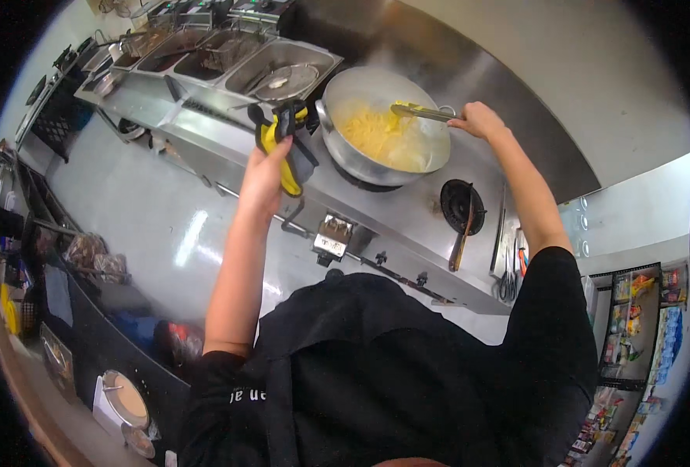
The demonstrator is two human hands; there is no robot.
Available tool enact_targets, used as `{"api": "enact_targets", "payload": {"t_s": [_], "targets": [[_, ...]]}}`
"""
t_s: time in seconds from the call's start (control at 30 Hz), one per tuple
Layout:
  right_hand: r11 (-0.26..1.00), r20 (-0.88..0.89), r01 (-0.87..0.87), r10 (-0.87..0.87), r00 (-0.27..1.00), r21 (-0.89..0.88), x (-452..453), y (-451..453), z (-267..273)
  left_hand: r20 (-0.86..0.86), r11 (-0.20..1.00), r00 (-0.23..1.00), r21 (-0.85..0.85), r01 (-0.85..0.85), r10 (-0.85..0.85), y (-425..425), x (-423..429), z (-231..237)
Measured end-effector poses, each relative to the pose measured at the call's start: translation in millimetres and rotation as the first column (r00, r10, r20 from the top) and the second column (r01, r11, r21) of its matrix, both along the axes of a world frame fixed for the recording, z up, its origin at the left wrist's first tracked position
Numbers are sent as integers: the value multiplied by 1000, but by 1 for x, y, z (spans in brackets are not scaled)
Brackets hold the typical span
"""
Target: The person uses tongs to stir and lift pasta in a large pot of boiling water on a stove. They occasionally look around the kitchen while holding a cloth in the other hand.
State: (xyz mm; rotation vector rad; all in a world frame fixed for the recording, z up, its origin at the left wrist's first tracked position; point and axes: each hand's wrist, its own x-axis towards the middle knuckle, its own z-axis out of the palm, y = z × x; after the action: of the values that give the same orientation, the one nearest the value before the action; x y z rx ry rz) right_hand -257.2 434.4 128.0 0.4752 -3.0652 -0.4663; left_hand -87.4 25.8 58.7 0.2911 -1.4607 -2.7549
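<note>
A large metal pot (348, 149) stands on the stove burner, with steam over the yellow pasta (374, 137) in it. My right hand (482, 121) grips metal tongs (432, 114) reaching over the pot's right rim. The tongs' head is at the pasta, with some yellow strands around it; whether they are pinched is unclear. Left of the pot, my left hand (266, 175) holds yellow and black gloves or mitts (289, 146) in the air, apart from the pot.
A cast-iron burner (461, 201) with a wooden-handled utensil (457, 254) lies right of the pot. Scissors (507, 285) rest at the counter's right end. Fryer basins (205, 64) and a sink-like basin (316, 55) holding a round strainer (289, 82) line the left. Gas knobs (422, 279) jut from the front.
</note>
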Motion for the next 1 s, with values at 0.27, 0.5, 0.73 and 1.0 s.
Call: {"api": "enact_targets", "payload": {"t_s": [0.27, 0.5, 0.73, 1.0], "targets": [[954, 52, 54, -73, 996, 294, 7, -23, 5, 53, 995, 996, 73, -69, 66, -7, 29, 8], [950, 224, 244, -285, 932, 195, -41, 6, -53, 106, 989, 990, 107, -101, 90, -21, 53, -18], [970, 232, 88, -35, 972, -225, -59, -11, -123, 185, 977, 962, 35, -212, 202, -36, 58, -33], [907, 595, 284, -47, 802, -311, -34, -62, -113, 197, 969, 954, 55, -241, 226, -23, 49, -29]]}}
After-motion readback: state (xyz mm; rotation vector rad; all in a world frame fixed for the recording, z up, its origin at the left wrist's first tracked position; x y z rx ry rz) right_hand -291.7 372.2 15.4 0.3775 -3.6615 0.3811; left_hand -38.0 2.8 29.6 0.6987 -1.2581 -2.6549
